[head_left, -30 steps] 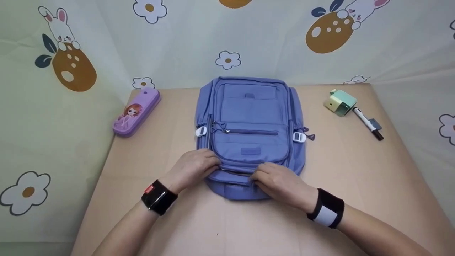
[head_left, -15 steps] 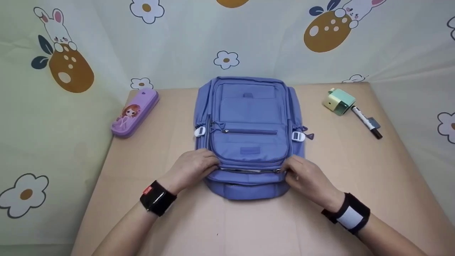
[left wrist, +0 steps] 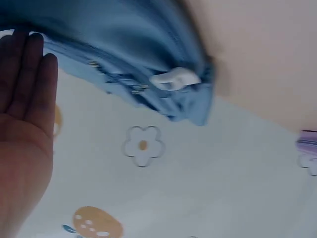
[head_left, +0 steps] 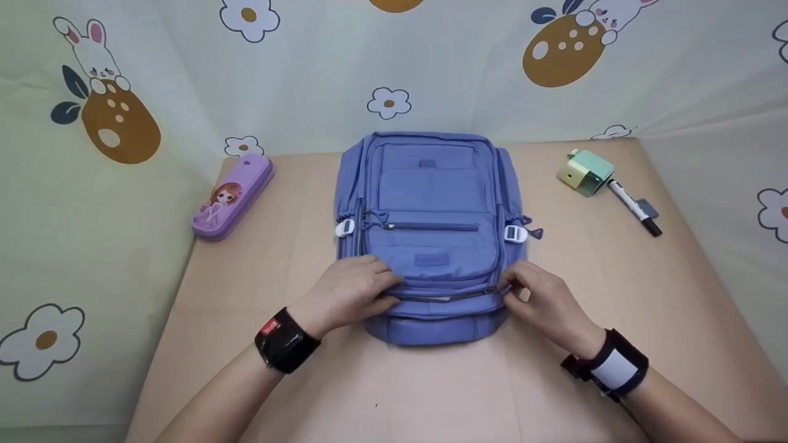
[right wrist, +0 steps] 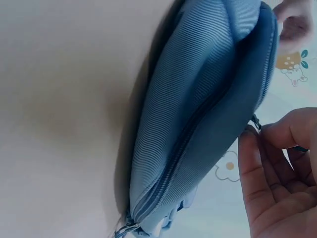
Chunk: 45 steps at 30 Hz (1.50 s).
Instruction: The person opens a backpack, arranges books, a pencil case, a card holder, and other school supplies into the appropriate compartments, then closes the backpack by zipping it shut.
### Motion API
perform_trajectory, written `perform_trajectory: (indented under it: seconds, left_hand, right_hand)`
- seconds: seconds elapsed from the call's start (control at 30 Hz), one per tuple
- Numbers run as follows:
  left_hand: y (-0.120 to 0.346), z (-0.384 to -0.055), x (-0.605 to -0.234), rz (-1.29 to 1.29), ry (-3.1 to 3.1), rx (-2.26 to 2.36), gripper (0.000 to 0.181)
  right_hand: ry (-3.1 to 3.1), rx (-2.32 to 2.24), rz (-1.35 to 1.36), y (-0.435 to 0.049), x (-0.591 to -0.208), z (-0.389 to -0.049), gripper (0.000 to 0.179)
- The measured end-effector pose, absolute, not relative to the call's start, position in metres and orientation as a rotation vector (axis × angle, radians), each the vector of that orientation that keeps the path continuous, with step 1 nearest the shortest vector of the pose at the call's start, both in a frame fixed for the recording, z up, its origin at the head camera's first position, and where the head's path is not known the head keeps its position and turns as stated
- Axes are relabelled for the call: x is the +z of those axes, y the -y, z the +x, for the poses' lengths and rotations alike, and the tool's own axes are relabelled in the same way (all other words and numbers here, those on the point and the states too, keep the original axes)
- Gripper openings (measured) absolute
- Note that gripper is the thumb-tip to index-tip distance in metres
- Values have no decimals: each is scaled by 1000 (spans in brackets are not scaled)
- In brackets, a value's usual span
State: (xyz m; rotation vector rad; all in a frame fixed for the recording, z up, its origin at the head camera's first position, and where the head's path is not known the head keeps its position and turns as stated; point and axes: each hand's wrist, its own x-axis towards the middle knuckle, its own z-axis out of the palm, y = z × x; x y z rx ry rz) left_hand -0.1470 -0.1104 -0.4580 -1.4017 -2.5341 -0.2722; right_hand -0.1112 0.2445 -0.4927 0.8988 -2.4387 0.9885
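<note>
Head view: backpack [head_left: 431, 191] lies front-up on counter [head_left: 431, 394]; your R grip [head_left: 545, 301] pinches the zip pull [right wrist: 256, 122], near R side; your L grip [head_left: 348, 289], fingers straight, rests at near L edge, prob. bracing it vs. any tug.

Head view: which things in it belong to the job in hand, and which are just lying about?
In the job:
backpack
zip pull, pinched by the right hand
left hand, on the backpack

Lying about:
purple case
sharpener
marker
</note>
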Motion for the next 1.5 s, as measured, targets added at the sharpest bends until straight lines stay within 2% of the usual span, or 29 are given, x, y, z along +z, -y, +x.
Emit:
perform_trajectory:
  seconds: [0.23, 0.4, 0.77, 0.93, 1.5]
  left_hand:
    - [47, -137, -454, -1356, 2537, -173, 17]
    - [24, -132, -459, -1337, 2548, -73, 15]
    - [19, -133, -463, -1313, 2568, -2, 5]
    - [19, -133, -463, -1313, 2548, -28, 7]
    - [21, -130, -463, -1311, 2499, -76, 14]
  right_hand:
    - [2407, 1041, 889, -244, -489, -109, 31]
    - [2403, 1100, 891, -244, -489, -108, 30]
    - [2456, 1149, 817, -248, -496, -110, 34]
    - [2515, 1107, 767, -257, -498, -115, 32]
    - [2608, 796, 627, -271, -500, -176, 25]
